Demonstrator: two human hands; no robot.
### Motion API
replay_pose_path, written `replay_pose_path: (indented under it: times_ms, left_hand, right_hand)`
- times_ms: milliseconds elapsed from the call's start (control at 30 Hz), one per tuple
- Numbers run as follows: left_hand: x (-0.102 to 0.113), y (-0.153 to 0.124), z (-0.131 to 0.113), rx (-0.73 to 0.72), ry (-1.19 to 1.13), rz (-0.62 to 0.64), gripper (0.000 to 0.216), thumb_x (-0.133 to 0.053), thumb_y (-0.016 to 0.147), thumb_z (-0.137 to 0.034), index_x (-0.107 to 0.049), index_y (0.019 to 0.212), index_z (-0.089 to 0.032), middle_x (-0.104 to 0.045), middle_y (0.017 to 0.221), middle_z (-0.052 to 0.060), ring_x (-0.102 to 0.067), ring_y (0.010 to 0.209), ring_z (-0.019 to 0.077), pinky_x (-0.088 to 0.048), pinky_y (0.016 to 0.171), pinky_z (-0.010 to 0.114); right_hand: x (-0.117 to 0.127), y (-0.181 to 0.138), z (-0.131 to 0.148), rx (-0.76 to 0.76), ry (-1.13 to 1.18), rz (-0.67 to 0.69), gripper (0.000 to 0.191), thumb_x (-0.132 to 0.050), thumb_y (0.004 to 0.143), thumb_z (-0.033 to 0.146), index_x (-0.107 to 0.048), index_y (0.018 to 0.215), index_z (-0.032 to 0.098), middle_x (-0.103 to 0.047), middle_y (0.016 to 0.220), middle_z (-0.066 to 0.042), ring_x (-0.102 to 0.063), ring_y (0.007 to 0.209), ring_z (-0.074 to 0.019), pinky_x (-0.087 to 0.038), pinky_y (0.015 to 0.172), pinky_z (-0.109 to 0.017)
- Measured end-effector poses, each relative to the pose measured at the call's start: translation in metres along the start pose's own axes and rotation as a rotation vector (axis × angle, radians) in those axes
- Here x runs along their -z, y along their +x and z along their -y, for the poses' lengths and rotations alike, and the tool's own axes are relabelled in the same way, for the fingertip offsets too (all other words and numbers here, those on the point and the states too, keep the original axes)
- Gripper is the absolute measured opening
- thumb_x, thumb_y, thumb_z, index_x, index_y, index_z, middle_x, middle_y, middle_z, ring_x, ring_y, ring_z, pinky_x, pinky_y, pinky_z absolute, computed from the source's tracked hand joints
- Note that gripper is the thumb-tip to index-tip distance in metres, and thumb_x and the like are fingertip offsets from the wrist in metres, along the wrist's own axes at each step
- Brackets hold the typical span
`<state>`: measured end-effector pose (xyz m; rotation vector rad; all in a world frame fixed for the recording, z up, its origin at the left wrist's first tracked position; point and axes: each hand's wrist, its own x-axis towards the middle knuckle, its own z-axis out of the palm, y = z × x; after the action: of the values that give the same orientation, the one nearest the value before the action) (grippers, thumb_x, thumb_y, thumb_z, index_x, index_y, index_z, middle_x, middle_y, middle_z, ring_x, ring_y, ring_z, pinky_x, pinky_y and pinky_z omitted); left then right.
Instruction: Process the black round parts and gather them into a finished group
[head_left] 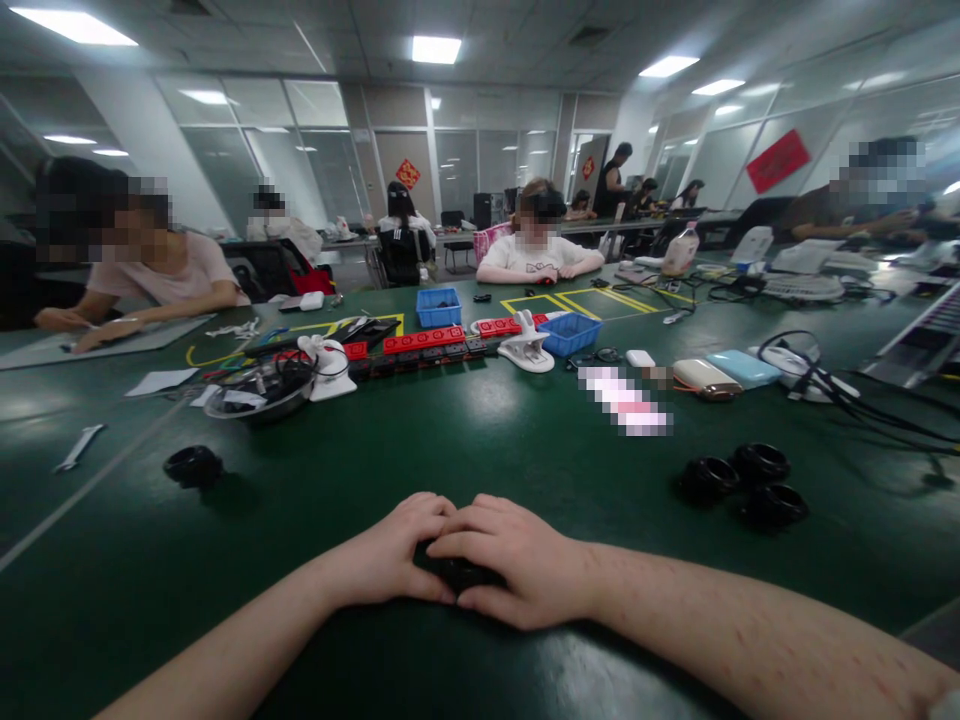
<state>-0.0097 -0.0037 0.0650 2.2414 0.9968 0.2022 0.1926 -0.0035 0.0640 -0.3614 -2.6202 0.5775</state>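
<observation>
Head view. At 6 o'clock, nearest: left hand (390, 555) and right hand (517, 560) pressed together on table (480, 440), both curled shut round black part (457, 573), mostly hidden under fingers. At 3 o'clock of hands, well apart: three black rings (742, 480), clustered close. At 10 o'clock: lone ring (193, 465), wrench (79, 447) further left. At 11 o'clock, far: bowl (259, 392). At 12 o'clock, far: red strip (424, 340), blue bin (438, 306). Other people (536, 255) seated along far edge.

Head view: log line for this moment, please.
left hand: shut on black part | right hand: shut on same part | right of hands: three black rings | left: one black ring | surface: green table
</observation>
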Motion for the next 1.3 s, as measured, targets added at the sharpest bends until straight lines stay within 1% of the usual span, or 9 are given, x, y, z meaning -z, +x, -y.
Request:
replay_pose_path:
  times_ms: [100,200,433,567,700,900,1033,1167,1300]
  left_hand:
    - [0.000,-0.001,0.002,0.001,0.004,-0.017,0.043,-0.077,0.064,-0.022,-0.060,0.103,-0.026,-0.053,0.110,-0.001,-0.047,0.106,0.0225,-0.037,0.094,0.035]
    - [0.000,-0.002,0.004,-0.006,0.018,-0.039,0.044,-0.077,0.063,-0.026,-0.059,0.102,-0.024,-0.055,0.107,0.000,-0.047,0.106,0.0226,-0.037,0.093,0.034]
    - [-0.004,0.000,0.000,0.024,0.070,-0.123,0.036,-0.075,0.063,-0.026,-0.057,0.093,-0.020,-0.057,0.094,0.000,-0.053,0.090,0.0206,-0.042,0.081,0.031]
    - [-0.007,0.001,-0.001,0.047,0.115,-0.168,0.036,-0.076,0.062,-0.032,-0.057,0.089,-0.019,-0.057,0.087,0.000,-0.053,0.085,0.0210,-0.041,0.077,0.032]
    - [-0.008,0.002,0.003,0.111,0.167,-0.258,0.033,-0.073,0.064,-0.037,-0.057,0.086,-0.018,-0.057,0.085,0.002,-0.052,0.084,0.0234,-0.041,0.076,0.036]
    - [-0.009,0.003,0.010,0.204,0.206,-0.374,0.032,-0.064,0.072,-0.045,-0.057,0.088,-0.018,-0.058,0.086,0.004,-0.053,0.083,0.0256,-0.042,0.074,0.039]
    - [-0.011,0.004,0.010,0.197,0.209,-0.400,0.033,-0.067,0.070,-0.043,-0.056,0.090,-0.019,-0.058,0.091,0.004,-0.053,0.087,0.0259,-0.041,0.078,0.041]
    - [-0.014,0.005,0.011,0.177,0.189,-0.418,0.043,-0.071,0.066,-0.040,-0.053,0.101,-0.021,-0.057,0.102,0.004,-0.051,0.097,0.0267,-0.039,0.085,0.042]
    - [-0.017,0.006,0.014,0.181,0.162,-0.439,0.048,-0.070,0.068,-0.037,-0.049,0.108,-0.022,-0.056,0.106,0.005,-0.052,0.099,0.0274,-0.041,0.086,0.043]
  right_hand:
    - [0.002,-0.002,-0.001,-0.013,0.033,-0.171,0.038,-0.051,0.083,0.028,-0.047,0.118,0.015,-0.050,0.112,-0.011,-0.047,0.101,-0.0194,-0.041,0.086,-0.034]
    - [0.003,-0.003,-0.005,-0.129,0.037,-0.336,0.035,-0.053,0.083,0.028,-0.047,0.115,0.017,-0.048,0.109,-0.010,-0.048,0.099,-0.0183,-0.043,0.085,-0.032]
    - [-0.001,0.001,-0.019,-0.308,0.024,-0.480,0.026,-0.062,0.075,0.032,-0.041,0.085,0.019,-0.048,0.089,-0.004,-0.048,0.081,-0.0157,-0.044,0.069,-0.028]
    - [-0.001,0.001,-0.020,-0.380,-0.005,-0.444,0.031,-0.066,0.071,0.033,-0.040,0.079,0.019,-0.049,0.084,-0.002,-0.047,0.074,-0.0137,-0.042,0.064,-0.026]
    - [0.003,0.001,-0.026,-0.467,-0.067,-0.377,0.029,-0.068,0.071,0.034,-0.045,0.080,0.018,-0.052,0.082,-0.002,-0.048,0.076,-0.0155,-0.042,0.068,-0.028]
    - [0.004,0.004,-0.041,-0.602,-0.150,-0.233,0.025,-0.061,0.077,0.027,-0.054,0.098,0.015,-0.059,0.094,-0.007,-0.055,0.087,-0.0183,-0.043,0.077,-0.032]
    - [0.004,0.004,-0.034,-0.622,-0.219,-0.122,0.031,-0.057,0.077,0.024,-0.055,0.106,0.013,-0.060,0.095,-0.009,-0.054,0.091,-0.0206,-0.042,0.079,-0.033]
    - [0.004,0.004,-0.025,-0.602,-0.283,-0.054,0.024,-0.053,0.078,0.021,-0.059,0.101,0.013,-0.059,0.093,-0.009,-0.051,0.089,-0.0209,-0.040,0.079,-0.034]
    - [0.003,0.005,-0.025,-0.590,-0.317,-0.026,0.026,-0.053,0.082,0.033,-0.059,0.099,0.014,-0.057,0.093,-0.009,-0.050,0.088,-0.0212,-0.040,0.078,-0.034]
